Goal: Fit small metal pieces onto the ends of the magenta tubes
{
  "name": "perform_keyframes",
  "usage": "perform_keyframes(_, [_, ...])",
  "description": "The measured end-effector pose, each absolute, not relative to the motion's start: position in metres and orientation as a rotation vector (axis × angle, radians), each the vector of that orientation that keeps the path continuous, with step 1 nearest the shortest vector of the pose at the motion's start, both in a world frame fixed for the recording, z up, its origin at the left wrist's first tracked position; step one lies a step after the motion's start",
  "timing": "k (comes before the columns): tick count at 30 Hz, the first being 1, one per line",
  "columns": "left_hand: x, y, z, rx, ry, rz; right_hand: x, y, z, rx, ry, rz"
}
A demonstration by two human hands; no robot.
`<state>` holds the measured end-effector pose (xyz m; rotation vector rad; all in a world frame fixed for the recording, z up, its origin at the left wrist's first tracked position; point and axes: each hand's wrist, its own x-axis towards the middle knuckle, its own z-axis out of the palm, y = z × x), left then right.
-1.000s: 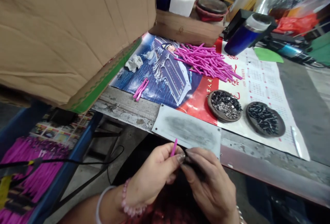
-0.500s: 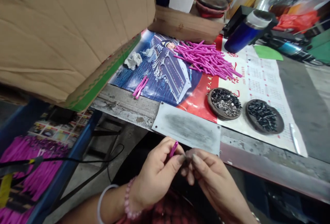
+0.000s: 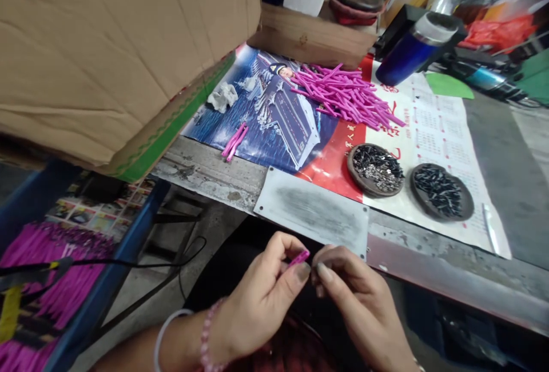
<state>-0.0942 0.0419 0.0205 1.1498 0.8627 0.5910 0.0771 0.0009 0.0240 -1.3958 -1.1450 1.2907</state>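
A thin magenta plastic stick (image 3: 299,257) is pinched between the thumb and curled fingers of my left hand (image 3: 270,289); most of its length is hidden by the hand. Close by on the right, my right hand (image 3: 354,286) has its thumb and forefinger pressed together near the stick's end. Whatever lies in that pinch is too small or hidden to make out. Both hands are just off the table's front edge, below a grey metal plate (image 3: 312,207). Several like sticks make a heap (image 3: 347,95) on the poster, and a few others (image 3: 234,142) lie apart on the left.
Two round dishes, one with black and silvery small parts (image 3: 375,170), one with dark pieces (image 3: 441,191), stand on the right. A large cardboard box (image 3: 128,58) rises at left. A blue bottle (image 3: 416,49) is behind. Below left, a blue crate (image 3: 141,229) holds finished-looking magenta strips.
The magenta stick has tipped from nearly upright to slanting right, towards my right hand. My hands have drawn slightly apart, and both stay pinched.
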Motion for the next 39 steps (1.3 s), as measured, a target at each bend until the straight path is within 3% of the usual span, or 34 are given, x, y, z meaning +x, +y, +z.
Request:
perform_keyframes(12, [-0.119, 0.043, 0.038, 1.930, 0.881, 0.387, 0.100, 0.002, 0.039, -1.376, -1.498, 1.192])
perform_keyframes(28, [-0.109, 0.040, 0.047, 2.642, 0.819, 0.514, 0.097, 0.001, 0.051, -1.309, -2.192, 1.010])
perform_keyframes(39, [-0.110, 0.046, 0.050, 2.636, 0.826, 0.696, 0.107, 0.002, 0.046, -1.454, -1.824, 1.261])
